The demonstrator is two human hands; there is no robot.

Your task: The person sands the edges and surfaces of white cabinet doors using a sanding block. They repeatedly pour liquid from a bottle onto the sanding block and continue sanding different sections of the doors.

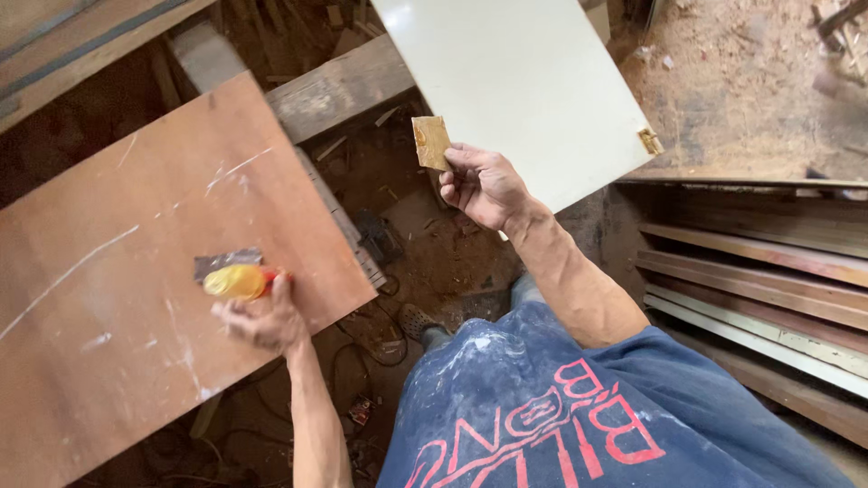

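Observation:
My left hand (262,318) grips a small yellow glue bottle with a red cap (237,282) and rests it on a brown plywood board (117,271), right beside a small grey piece (226,261) lying on that board. My right hand (484,185) is raised over the gap between the boards and pinches a small square wooden block (431,142) by its lower edge. The block's face shows a yellowish smear. A white laminated panel (524,81) lies just behind the block.
A rough wooden beam (334,90) runs under the two boards. Stacked wooden planks (768,280) lie at the right. Sawdust covers the ground (741,72) at the top right. Cables and scraps litter the dirt floor (380,316) between the boards.

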